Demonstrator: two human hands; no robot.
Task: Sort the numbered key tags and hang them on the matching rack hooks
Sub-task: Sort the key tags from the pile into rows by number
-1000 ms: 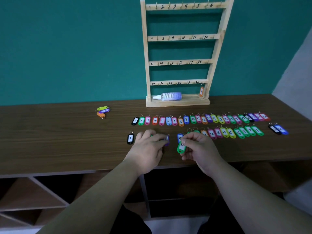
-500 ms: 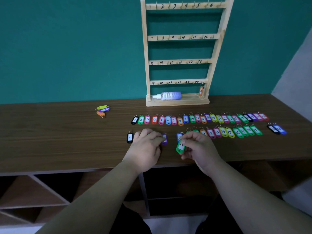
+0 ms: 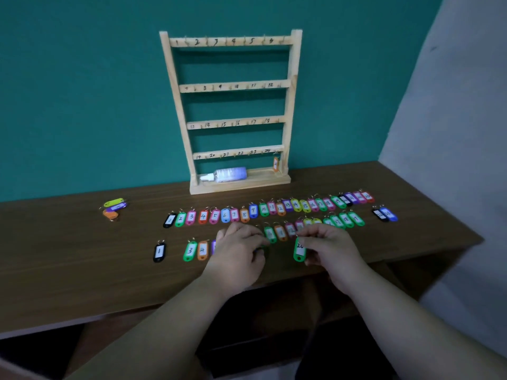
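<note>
Pinching a green tag marked 20 (image 3: 299,250) between thumb and fingertips, the right hand (image 3: 332,252) holds it close to the table (image 3: 82,264). Just to its left, the left hand (image 3: 237,253) lies with fingers curled down among the near row of tags (image 3: 279,233); whether it grips one cannot be told. Beyond both hands, a far row of tags (image 3: 274,208) lies in what reads as number order. To the left of the left hand lie a black 1 (image 3: 159,252), a green 3 (image 3: 190,250) and an orange 4 (image 3: 203,250). Well beyond the fingertips stands the rack (image 3: 233,86), with a single orange tag (image 3: 275,163) hanging at its lower right. Sorting looks well advanced but unfinished, and hanging has barely begun, with nearly every hook bare.
</note>
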